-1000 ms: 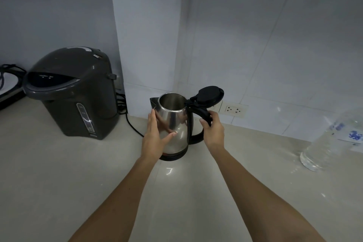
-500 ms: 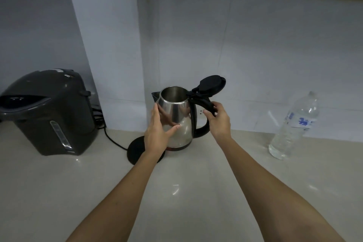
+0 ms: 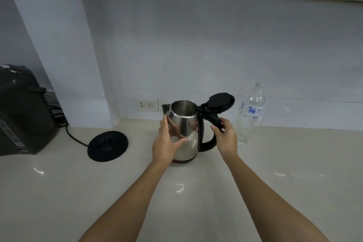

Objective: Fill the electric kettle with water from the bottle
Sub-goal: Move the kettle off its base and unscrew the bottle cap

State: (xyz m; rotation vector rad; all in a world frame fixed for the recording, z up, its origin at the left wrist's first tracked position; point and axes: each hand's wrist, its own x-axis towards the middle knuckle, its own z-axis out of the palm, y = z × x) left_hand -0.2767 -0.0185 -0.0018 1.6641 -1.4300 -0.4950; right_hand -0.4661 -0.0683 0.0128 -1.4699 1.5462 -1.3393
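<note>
While the right hand [image 3: 225, 135] is wrapped around the black handle [image 3: 211, 122] of the kettle [image 3: 184, 129], the left hand [image 3: 167, 143] lies flat against the steel side, fingers spread wide and the thumb pointing across the belly. The kettle stands upright between both hands, its bottom edge at or just above the pale worktop [image 3: 59, 192]; whether it touches cannot be told. Its black lid [image 3: 221, 102] is swung open and tilts back over the handle, leaving the round mouth uncovered. The round black base [image 3: 108, 145] lies on the worktop well to the left, apart from the kettle, with a cord [image 3: 74, 137] running off towards a dark appliance [image 3: 21, 110] at the left edge. Just to the right of the right hand stands a clear bottle [image 3: 249, 112] with a blue-printed label, near the tiled wall [image 3: 196, 45]. A socket [image 3: 146, 105] sits in the wall behind the kettle's spout.
</note>
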